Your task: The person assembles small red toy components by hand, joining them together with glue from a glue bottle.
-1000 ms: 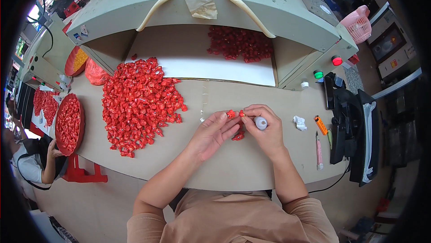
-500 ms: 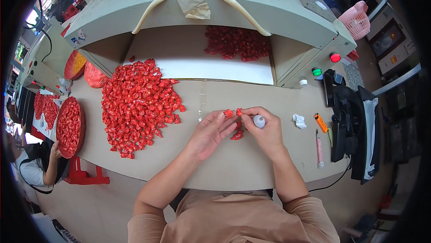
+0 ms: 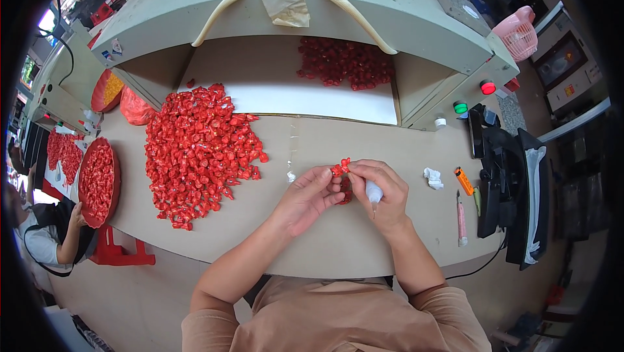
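Note:
My left hand (image 3: 307, 201) pinches a small glossy red part (image 3: 336, 170) between thumb and index finger, its other fingers loosely curled. Close against it, the fingertips of my right hand (image 3: 389, 197) grip a second small red part (image 3: 345, 163); the two seem to touch. Tucked in the same right hand is a small white squeeze bottle (image 3: 373, 191), its thin needle tip pointing toward me. Just behind my fingers, a few more red parts (image 3: 346, 195) lie on the table, partly hidden. A large heap of similar red parts (image 3: 201, 157) spreads to the left.
A grey-green metal booth (image 3: 364, 11) spans the table's back, with another red heap (image 3: 344, 66) inside. At right lie crumpled tissue (image 3: 433, 178), an orange lighter (image 3: 463, 182), a pink cutter (image 3: 461, 222) and black equipment (image 3: 497, 183). At far left a person holds a red tray (image 3: 99, 183).
The red parts in my two hands have come together. The bottle in my right hand has tipped, so its needle now shows toward me. My left fingers have curled in slightly.

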{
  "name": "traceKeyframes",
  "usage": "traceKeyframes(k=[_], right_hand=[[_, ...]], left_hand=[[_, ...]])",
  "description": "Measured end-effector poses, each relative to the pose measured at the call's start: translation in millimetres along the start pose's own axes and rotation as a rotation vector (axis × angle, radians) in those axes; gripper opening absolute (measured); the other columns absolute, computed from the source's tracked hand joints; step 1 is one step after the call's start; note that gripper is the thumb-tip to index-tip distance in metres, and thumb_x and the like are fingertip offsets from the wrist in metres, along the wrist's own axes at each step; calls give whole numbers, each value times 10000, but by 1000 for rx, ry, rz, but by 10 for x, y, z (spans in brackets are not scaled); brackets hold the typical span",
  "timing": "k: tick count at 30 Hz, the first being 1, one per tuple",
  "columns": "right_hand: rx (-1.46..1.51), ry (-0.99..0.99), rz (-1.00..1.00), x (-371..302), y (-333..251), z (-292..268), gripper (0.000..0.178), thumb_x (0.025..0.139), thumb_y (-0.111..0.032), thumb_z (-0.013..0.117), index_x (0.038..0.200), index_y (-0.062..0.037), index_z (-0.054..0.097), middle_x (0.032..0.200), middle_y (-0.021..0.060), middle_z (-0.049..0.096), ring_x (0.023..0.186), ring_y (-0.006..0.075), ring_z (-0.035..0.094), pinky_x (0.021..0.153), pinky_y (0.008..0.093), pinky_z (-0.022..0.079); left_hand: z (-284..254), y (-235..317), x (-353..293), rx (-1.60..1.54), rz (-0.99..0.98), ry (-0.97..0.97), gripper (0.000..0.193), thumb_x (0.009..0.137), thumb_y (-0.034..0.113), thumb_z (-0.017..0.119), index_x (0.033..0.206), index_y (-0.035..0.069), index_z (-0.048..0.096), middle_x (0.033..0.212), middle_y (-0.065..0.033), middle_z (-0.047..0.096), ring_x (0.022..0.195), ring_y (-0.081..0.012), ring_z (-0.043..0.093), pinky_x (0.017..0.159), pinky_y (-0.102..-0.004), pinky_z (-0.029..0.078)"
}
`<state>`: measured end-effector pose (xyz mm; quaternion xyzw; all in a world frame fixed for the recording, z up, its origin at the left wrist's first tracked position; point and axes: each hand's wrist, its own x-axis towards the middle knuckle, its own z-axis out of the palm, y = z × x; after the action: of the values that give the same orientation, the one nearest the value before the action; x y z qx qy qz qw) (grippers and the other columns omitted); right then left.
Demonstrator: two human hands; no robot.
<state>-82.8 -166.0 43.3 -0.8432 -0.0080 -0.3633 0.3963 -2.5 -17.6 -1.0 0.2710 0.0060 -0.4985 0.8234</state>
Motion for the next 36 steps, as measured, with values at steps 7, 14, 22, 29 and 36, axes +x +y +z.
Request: traceKeyframes(k=[7,14,22,29,36], right_hand=[[-46,-52,-78,11,20,19,224,737,99,707,935,3,670,921,129,684,833,229,680,691,291,559],[-88,-45,-130,1,26,34,288,695,126,692,956,5,674,942,140,679,830,230,676,692,289,557],[-88,-37,-137,-57,18,95,287,709,128,695,971,14,666,961,156,668,832,223,673,691,285,552],[210,-81,162,-99,-11,63,244,785,55,679,1020,-10,678,1010,114,666,847,193,660,734,278,550],[761,-188,810,89,-55,-203,185,913,-72,624,1061,39,631,918,85,667,827,126,639,720,263,549]], left_hand=[[1,18,-16,12,-1,23,183,957,208,588,1047,50,598,944,-32,605,865,-116,584,807,-287,536],[11,28,-21,51,30,35,176,956,197,588,1040,43,605,940,-40,608,858,-120,589,802,-285,547],[2,16,-33,120,139,3,181,961,171,579,1068,31,620,937,-46,633,846,-120,599,826,-321,547],[-18,91,-39,253,222,40,195,950,134,592,1101,14,620,995,-63,659,867,-136,621,826,-326,543],[38,111,-81,531,244,19,159,935,97,603,1061,7,639,981,-74,674,860,-148,637,795,-328,547]])
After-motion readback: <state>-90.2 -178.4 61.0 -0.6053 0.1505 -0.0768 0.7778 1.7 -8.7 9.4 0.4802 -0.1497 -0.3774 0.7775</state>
